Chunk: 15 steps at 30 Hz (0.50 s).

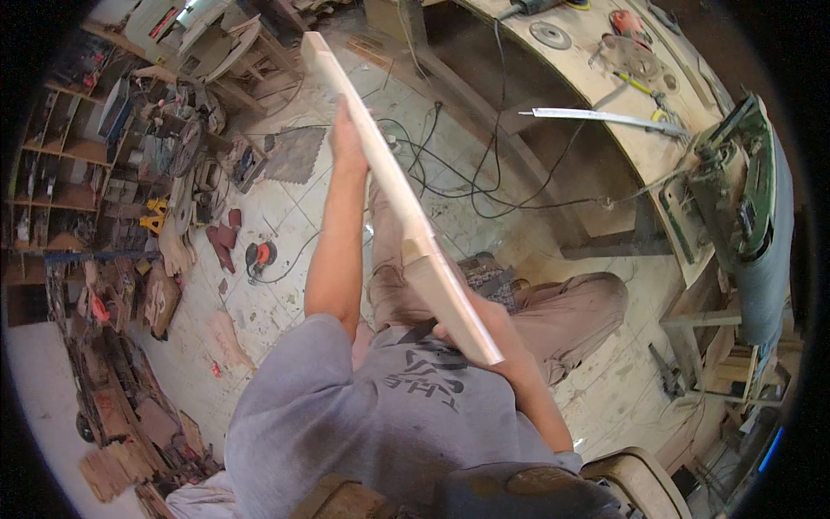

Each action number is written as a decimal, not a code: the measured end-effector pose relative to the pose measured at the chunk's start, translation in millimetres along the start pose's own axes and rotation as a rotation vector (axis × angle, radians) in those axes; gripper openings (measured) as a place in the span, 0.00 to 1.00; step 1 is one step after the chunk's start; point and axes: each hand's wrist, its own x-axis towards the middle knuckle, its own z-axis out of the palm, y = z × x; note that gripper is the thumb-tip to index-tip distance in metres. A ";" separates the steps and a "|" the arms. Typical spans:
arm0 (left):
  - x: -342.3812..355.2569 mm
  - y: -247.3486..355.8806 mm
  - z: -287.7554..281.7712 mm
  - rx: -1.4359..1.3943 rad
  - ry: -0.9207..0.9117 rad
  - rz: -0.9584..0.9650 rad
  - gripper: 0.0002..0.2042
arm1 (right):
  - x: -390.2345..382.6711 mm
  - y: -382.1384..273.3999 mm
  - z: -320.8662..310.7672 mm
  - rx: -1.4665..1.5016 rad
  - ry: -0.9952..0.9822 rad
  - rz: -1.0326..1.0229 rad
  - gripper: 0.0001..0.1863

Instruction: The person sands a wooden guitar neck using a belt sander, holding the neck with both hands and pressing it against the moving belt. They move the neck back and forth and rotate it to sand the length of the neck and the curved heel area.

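Observation:
A long, pale, shaped wooden piece (380,143) slants across my front, its far end up at the left and its near end by my waist. A step shows in its edge near the lower part. Far up the length, my left hand (347,143) is closed round its left side. My right hand (491,327) grips the piece close to the near end; the wood hides part of its fingers. Both hands hold the piece above my lap and legs.
An orange and black power tool (261,254) lies on the tiled floor at the left. Black cords (484,186) run below the workbench (596,82), which carries a grinding disc (551,35) and a red tool (624,23). Cluttered shelves (65,164) line the left; a green machine (754,208) stands right.

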 end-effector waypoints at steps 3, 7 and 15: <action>-1.4 10.2 -24.3 0.026 0.001 0.024 0.24 | 4.8 -6.7 11.3 -0.084 -0.064 -0.055 0.35; -5.0 22.8 -32.9 0.033 0.074 0.099 0.22 | 10.4 -5.0 13.4 -0.072 0.027 -0.165 0.33; -8.3 16.7 -26.3 -0.071 0.083 0.063 0.22 | 10.7 -3.2 1.0 -0.012 0.021 -0.080 0.30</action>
